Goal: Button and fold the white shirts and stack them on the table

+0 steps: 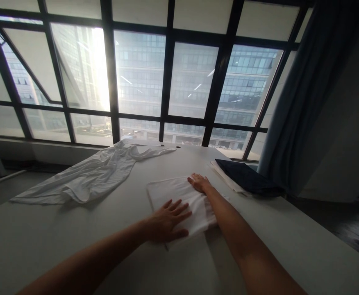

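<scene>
From the head view I see both hands flat and open on the folded white cloth [179,205] mid-counter [75,246] — left hand [167,223] on its near edge, right hand [198,182] at its far right corner, gripping nothing. I'd press evenly outward — no bunching. A loose white shirt [96,176] lies far left, dark fabric [247,177] right.

place: office-like room | evidence: grid window [167,82] (office towers outside), long white table [290,237]
</scene>
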`<state>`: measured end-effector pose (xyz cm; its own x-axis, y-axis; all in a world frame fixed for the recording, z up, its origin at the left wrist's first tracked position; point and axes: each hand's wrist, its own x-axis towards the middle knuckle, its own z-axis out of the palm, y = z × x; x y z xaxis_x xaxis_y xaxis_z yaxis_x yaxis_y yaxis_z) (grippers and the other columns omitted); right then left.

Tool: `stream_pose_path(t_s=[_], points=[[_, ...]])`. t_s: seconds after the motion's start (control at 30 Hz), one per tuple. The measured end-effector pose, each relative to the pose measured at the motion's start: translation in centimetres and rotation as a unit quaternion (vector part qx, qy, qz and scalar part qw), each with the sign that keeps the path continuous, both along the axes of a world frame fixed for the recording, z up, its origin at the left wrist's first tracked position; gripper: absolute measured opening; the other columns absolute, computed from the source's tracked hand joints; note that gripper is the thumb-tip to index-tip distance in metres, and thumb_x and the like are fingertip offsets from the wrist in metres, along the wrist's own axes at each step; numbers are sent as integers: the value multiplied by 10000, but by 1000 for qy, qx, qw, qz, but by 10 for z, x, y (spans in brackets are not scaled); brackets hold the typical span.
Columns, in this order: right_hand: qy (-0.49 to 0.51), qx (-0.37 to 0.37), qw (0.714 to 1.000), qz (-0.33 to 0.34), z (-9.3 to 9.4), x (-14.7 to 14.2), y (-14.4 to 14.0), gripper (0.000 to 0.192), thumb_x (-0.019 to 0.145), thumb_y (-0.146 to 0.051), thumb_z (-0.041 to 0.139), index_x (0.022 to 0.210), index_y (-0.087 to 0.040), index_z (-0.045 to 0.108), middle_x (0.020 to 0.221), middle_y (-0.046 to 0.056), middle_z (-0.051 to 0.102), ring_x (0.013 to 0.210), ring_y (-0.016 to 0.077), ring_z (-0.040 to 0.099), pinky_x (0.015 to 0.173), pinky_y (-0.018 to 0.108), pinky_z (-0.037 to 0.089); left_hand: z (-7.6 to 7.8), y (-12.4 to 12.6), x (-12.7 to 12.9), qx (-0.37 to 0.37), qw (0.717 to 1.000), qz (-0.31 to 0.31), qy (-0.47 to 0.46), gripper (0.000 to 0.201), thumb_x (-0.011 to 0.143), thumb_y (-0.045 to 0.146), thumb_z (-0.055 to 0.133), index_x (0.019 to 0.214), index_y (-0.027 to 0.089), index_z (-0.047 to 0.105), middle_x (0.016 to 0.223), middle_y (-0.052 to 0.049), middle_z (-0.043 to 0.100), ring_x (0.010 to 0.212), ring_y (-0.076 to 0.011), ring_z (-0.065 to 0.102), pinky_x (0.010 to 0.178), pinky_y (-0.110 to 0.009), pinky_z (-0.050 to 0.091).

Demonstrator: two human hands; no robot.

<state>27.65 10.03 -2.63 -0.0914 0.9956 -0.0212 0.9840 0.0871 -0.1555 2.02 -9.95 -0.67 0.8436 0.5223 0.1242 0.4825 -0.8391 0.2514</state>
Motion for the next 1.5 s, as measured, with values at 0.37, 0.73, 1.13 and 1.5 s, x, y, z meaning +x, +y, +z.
stream_pose_path(t_s=[0.37, 0.73, 1.13, 1.5], points=[[-54, 113, 989, 80, 18, -31, -44, 573, 1019, -442, 274, 1515, -169, 366, 1591, 115, 299, 1488, 217, 191, 1200, 473, 46, -1, 22, 3, -2, 1000, -4, 25, 636, 968, 638, 323, 1534, 345, 316, 1624, -18, 190, 1504, -330, 70, 1173, -616, 41], [-15, 4, 990, 142, 12, -29, -79, 666, 1003, -569, 191, 1550, -204, 295, 1617, 71, 221, 1498, 229, 160, 1199, 500, 99, -6, 28, -7, 2, 999, 39, 20, 619, 988, 635, 235, 1534, 354, 308, 1624, -31, 185, 1507, -317, 37, 1166, -623, 12], [11, 74, 997, -34, 8, 13, -61, 622, 1004, -496, 214, 1498, -156, 381, 1573, 108, 341, 1446, 228, 272, 1178, 463, 82, 3, 12, -4, -11, 998, 27, 49, 634, 967, 632, 332, 1538, 359, 296, 1637, -71, 108, 1494, -381, -2, 1123, -697, 12], [17, 142, 980, -136, 18, -7, -92, 685, 1009, -501, 129, 1053, -156, 720, 1148, 182, 682, 1072, 292, 617, 930, 422, 409, 6, 23, 3, -34, 977, 204, -45, 694, 949, 665, 297, 1482, 243, 437, 1555, -113, 378, 1442, -373, 291, 1134, -587, 260]])
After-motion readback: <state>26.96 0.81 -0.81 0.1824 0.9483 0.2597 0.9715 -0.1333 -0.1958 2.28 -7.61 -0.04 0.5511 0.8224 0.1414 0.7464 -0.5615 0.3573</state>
